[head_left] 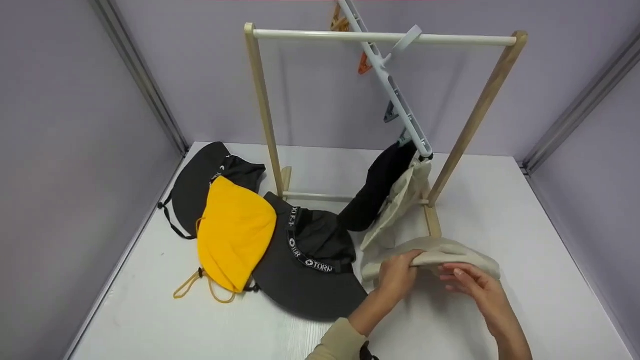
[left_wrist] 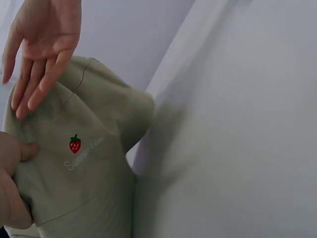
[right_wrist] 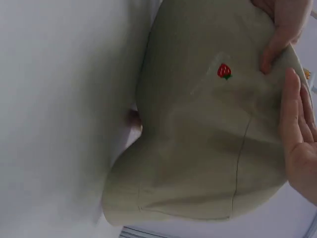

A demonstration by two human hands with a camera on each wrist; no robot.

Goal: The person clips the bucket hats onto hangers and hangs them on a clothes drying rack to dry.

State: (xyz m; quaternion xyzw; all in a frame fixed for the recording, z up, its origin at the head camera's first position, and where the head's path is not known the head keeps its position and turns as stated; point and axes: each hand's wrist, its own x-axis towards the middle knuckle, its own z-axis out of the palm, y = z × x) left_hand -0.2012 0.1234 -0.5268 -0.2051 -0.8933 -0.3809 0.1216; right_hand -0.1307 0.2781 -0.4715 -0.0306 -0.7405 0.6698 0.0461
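Observation:
A beige fabric hat (head_left: pixel 462 252) with a small embroidered strawberry (left_wrist: pixel 75 145) and pale lettering is held up just above the table at the right. My left hand (head_left: pixel 397 276) pinches its upper edge, thumb on the strawberry side. Beside it, the right hand (head_left: pixel 477 287) has its fingers extended; in the right wrist view these fingers (right_wrist: pixel 292 111) lie against the hat's side. Behind the held hat, a black hat (head_left: pixel 377 187) and a beige hat (head_left: pixel 402 197) hang from the near end of a pale clip hanger (head_left: pixel 395 90).
A wooden rack with a white top bar (head_left: pixel 310 35) carries the hanger by its hook (head_left: pixel 407 37). Several hats lie on the left: a wide-brimmed dark grey one (head_left: pixel 310 295), a yellow one (head_left: pixel 235 230) with a cord, and another dark grey one (head_left: pixel 195 185). Walls enclose the white table (head_left: pixel 150 310).

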